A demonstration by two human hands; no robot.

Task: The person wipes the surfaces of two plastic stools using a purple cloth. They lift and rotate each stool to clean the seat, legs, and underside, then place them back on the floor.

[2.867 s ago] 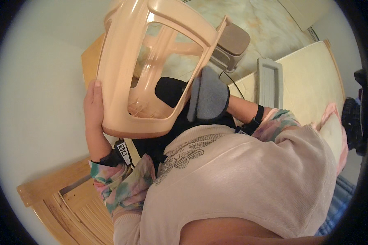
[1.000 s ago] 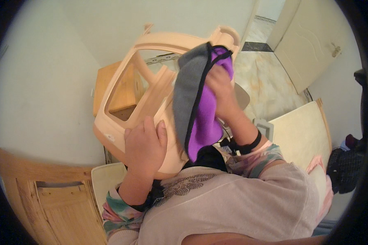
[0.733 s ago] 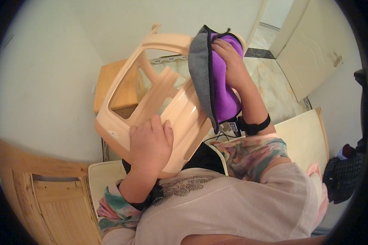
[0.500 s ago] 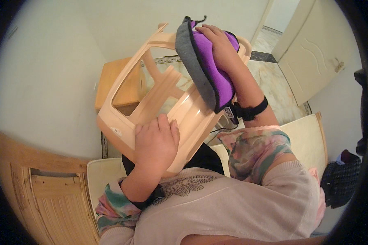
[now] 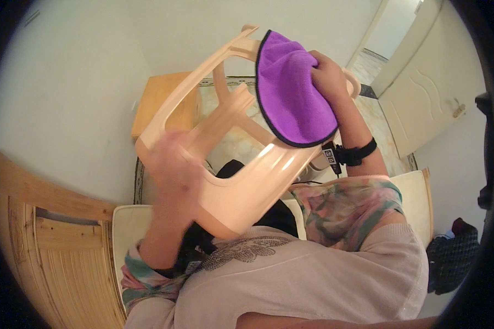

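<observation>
A beige plastic stool (image 5: 247,192) lies tilted across my lap, its open frame and legs pointing up and away from me. My right hand (image 5: 328,77) is closed on a purple cloth (image 5: 293,96) with black edging, bunching it near the stool's far right part. The cloth hangs over that part of the frame, with its purple side up. At the stool's near left edge is my left hand (image 5: 173,170), smeared by motion. Its fingers are too blurred to read, and I cannot tell whether it grips the stool.
Behind the stool at the left stands a small wooden cabinet (image 5: 162,104). A wooden panelled headboard (image 5: 66,247) is at my lower left. A cream door (image 5: 422,104) stands open at the right. Dark checked fabric (image 5: 453,255) lies at the far right.
The cloth has turned from showing its grey side to mostly purple, and my right hand now bunches it. My left hand has moved left along the stool, which has shifted slightly.
</observation>
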